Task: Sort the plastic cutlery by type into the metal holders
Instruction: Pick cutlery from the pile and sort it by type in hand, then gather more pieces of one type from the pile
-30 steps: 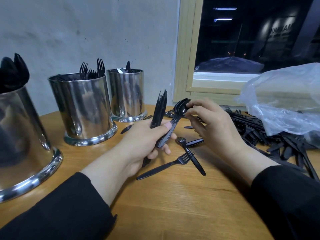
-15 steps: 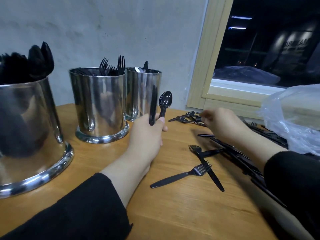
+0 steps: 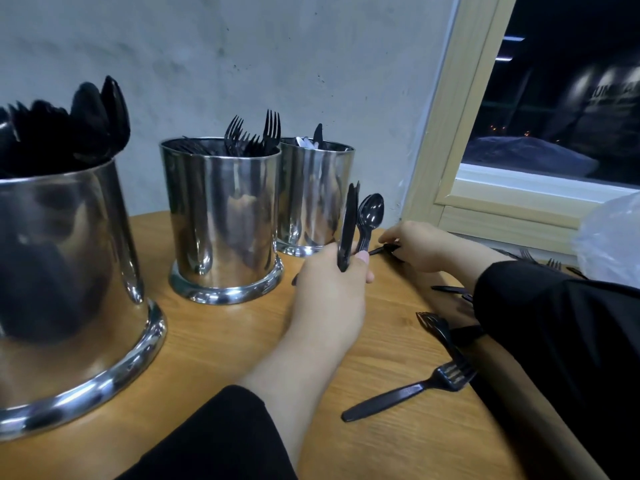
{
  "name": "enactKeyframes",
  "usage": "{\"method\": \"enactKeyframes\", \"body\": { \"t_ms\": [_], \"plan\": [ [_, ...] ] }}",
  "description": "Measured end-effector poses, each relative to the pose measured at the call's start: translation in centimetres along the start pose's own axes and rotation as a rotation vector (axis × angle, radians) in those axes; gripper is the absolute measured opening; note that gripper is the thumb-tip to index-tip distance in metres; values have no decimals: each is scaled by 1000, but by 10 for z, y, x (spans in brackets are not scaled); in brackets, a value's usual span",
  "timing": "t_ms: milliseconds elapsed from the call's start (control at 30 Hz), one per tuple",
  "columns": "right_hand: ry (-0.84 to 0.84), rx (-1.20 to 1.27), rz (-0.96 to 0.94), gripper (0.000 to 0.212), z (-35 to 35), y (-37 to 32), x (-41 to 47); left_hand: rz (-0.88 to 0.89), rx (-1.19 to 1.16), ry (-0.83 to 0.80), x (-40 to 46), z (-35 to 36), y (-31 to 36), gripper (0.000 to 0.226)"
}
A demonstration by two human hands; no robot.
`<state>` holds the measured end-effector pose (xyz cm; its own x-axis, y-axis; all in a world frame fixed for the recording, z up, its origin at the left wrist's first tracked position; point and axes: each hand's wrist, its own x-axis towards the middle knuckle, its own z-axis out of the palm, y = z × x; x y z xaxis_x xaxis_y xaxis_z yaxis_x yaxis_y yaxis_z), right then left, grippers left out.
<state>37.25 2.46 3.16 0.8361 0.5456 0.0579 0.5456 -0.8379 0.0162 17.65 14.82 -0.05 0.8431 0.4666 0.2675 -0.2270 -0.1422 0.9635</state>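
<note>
The left hand [image 3: 329,289] is closed around a small bunch of black cutlery held upright — spoons [image 3: 369,216] with bowls up, and flat pieces [image 3: 348,226] edge-on whose type cannot be told. It hovers just in front of the middle holder [image 3: 221,220], which holds forks. Left of that holder stands the spoon holder [image 3: 65,271]; behind and right of it, the third holder [image 3: 315,199]. Right of the middle holder, the right hand [image 3: 419,245] rests on the wooden table [image 3: 214,348], fingers pinching a black piece [image 3: 379,250] lying there — its type is unclear. Loose forks [image 3: 415,389] lie nearer the person
</note>
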Motion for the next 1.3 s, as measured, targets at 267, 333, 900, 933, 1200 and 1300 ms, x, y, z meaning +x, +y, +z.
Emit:
{"method": "enactKeyframes", "body": {
  "t_ms": [267, 333, 900, 933, 1200, 1300],
  "plan": [
    [132, -8, -99, 19, 7, 6, -6, -27, -44, 8, -2, 2, 4, 36],
    [199, 11, -98, 16, 2, 6, -10, -25, -55, 27, -1, 1, 4, 30],
    [453, 1075, 2, 14, -88, -70, -86, -104, -225, -59, -9, -7, 26, 13],
    [465, 1091, 13, 14, -87, -72, -86, -110, -238, -73, -11, -8, 27, 12],
    [504, 1046, 64, 16, -80, -78, -87, -178, -393, -227, -13, -7, 31, 18],
    [496, 1094, 42, 14, -82, -84, -94, -210, -451, -252, -15, -12, 36, 16]
  ]
}}
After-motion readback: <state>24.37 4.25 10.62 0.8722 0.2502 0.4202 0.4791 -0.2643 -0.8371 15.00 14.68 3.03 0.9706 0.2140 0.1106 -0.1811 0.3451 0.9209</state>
